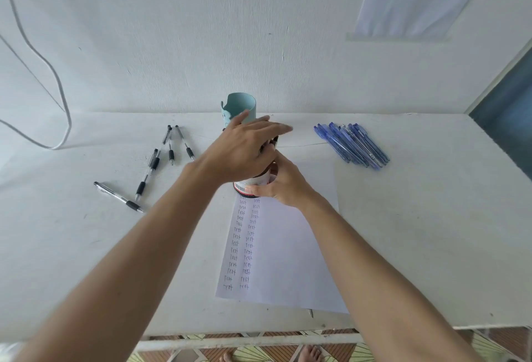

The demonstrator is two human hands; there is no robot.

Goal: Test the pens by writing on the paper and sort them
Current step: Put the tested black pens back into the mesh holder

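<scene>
White table (403, 217) against a bare wall: drawing the next pen from the jar (253, 181) for testing
Dark-tipped pens (272, 143) stand in a labelled jar at the far end of the paper (288, 246); the right hand (280, 184) wraps round the jar's side and steadies it, while the left hand (244, 147) reaches over its mouth, fingers blurred, so I cannot tell whether they have closed on a pen. The step likely goes best by pinching one barrel near its top and lifting straight up, jar pressed down so it does not tip onto the two written columns of "test". Black pens (155, 160) lie scattered on the left, blue pens (352, 143) bunched on the right, well apart; a teal cup (241, 105) stands just behind the jar
</scene>
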